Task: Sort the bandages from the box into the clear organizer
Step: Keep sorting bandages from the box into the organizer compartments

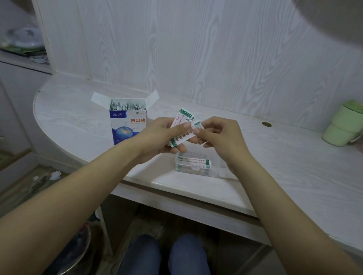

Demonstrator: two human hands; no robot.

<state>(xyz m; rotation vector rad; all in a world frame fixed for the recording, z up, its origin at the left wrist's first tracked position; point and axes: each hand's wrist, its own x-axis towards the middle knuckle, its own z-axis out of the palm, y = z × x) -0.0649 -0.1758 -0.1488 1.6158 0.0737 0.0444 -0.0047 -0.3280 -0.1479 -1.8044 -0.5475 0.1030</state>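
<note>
Your left hand (162,135) grips a small stack of wrapped bandages (181,126) above the white desk (283,168), thumb pressed across them. Your right hand (218,136) pinches the top bandage's right end. The open bandage box (126,125) stands left; the clear organizer (200,166), already holding bandages, lies just nearer, under your hands.

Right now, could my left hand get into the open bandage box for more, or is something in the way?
Probably not yet. The box stands open, unblocked, just left of your left hand, but that hand grips a stack of bandages that your right hand is picking from.
</note>
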